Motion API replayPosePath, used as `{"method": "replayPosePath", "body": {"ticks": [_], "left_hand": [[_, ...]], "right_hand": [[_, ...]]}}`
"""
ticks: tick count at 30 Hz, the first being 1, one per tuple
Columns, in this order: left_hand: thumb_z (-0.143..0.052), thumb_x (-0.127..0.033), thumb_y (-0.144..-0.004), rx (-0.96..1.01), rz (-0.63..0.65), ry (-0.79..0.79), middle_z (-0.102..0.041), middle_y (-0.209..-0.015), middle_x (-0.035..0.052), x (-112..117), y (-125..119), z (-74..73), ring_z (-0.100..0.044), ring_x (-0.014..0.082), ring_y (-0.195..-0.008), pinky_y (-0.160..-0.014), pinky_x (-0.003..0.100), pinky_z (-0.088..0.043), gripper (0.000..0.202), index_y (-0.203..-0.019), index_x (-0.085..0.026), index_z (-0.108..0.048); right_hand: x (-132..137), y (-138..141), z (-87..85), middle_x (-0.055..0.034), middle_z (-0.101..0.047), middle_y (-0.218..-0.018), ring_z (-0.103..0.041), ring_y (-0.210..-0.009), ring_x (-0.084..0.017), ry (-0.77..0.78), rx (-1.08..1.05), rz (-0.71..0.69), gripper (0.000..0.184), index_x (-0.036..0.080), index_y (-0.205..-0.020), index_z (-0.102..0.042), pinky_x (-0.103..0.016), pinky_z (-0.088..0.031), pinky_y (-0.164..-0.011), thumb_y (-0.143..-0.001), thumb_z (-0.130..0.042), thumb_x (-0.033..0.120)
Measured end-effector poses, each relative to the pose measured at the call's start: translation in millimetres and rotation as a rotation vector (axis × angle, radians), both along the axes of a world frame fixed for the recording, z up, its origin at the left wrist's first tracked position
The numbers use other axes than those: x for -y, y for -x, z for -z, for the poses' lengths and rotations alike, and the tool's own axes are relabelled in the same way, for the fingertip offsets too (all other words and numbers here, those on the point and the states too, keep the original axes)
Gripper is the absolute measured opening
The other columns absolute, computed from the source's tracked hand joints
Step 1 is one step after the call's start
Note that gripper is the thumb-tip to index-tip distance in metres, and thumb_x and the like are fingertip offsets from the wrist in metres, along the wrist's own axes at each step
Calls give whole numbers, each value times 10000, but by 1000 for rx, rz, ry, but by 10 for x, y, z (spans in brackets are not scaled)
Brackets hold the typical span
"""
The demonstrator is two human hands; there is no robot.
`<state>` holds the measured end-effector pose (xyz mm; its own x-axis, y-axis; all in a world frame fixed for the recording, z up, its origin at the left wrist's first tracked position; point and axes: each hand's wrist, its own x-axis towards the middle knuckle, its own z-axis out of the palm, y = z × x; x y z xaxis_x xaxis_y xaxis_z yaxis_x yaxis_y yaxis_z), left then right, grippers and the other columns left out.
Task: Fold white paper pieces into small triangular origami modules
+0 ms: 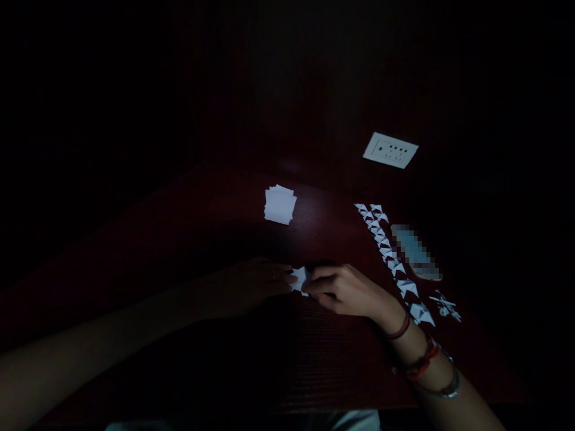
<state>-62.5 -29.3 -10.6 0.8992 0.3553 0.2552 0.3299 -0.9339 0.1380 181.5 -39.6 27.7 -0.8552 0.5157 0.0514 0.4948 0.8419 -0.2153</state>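
Darkness is surrounding a reddish bench (314,353), where folded paper (299,278) is lying between the left hand (263,280) and right hand (348,290). The right's grip is pinching one edge; the left's is touching the other, clamping unclear. Pixelation is hiding the phone screen (412,246).

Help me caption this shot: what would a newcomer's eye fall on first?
Probably the row of folded white papers down the right side of the dark red table, beside a phone. Next, the pale paper stack near the middle, with the left hand and right hand below it at a small folded paper. The white socket also stands out, upper right.
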Motion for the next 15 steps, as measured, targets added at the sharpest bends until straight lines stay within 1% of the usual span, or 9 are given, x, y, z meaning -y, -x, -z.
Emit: {"method": "replayPosePath", "body": {"ticks": [3,6,11,15], "left_hand": [[-422,-67,-820,-15,-4,9,-442,-1269,39,8,13,4,-331,188,-1211,-986,360,-256,420,-1211,-216,-418],[-433,-78,-820,-10,-13,18,-422,-1286,34,-5,32,39,-321,186,-1217,-994,365,-244,449,-1237,-239,-392],[-434,-67,-805,11,-5,17,-414,-1292,14,-43,40,105,-303,176,-1227,-1000,350,-236,510,-1265,-272,-350],[-423,-58,-801,-11,-21,22,-410,-1296,4,-43,41,119,-286,172,-1235,-1011,343,-198,522,-1269,-274,-342]], "right_hand": [[1,-5,13,-24,-575,-913,-542,-749,-107,14,-18,-12,232,183,-966,-613,-224,-422,-673,-815,-437,169],[8,11,50,-26,-573,-913,-540,-747,-106,34,-45,-24,242,182,-976,-612,-220,-424,-670,-816,-431,167],[9,7,80,-26,-575,-920,-539,-747,-110,15,-65,22,295,196,-1064,-577,-226,-422,-687,-814,-425,158],[-3,-1,75,-16,-580,-906,-541,-727,-106,12,-41,55,298,215,-1064,-579,-217,-417,-668,-811,-430,163]]}}
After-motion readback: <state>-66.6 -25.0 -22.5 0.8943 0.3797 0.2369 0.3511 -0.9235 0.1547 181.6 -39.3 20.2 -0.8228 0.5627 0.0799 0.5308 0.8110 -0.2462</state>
